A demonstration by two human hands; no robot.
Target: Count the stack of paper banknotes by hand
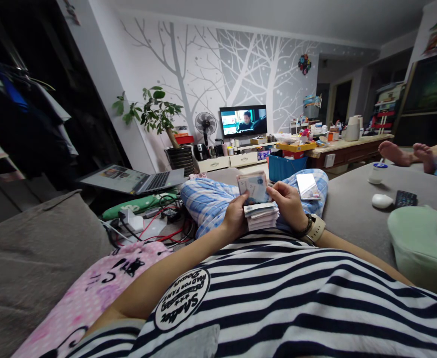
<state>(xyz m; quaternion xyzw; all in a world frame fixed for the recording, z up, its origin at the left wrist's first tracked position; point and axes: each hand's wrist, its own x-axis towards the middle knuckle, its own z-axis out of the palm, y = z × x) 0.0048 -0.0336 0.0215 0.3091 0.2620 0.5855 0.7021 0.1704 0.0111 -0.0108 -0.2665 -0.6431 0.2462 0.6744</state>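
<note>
A small stack of printed paper cards point(254, 185), pale with blue pictures, is held upright above my lap. My left hand point(236, 211) is closed around its left side, thumb on the front. Thumb and fingers of my right hand point(288, 201) pinch its right edge. Just below and nearer my body, a thicker pile of similar cards or paper bundles point(262, 217) sits in several layers against my striped shirt. A phone point(307, 186) lies on my right knee, over blue checked trousers point(209, 199). Whether the pieces are cards or notes I cannot tell.
Left of me are an open laptop point(136, 179), tangled cables point(169, 219) and a pink blanket point(121, 271). On the sofa at right lie a white mouse point(382, 201), a small black keypad point(405, 199), a lidded jar point(378, 173) and a green neck pillow point(408, 233). Another person's feet point(397, 153) rest beyond.
</note>
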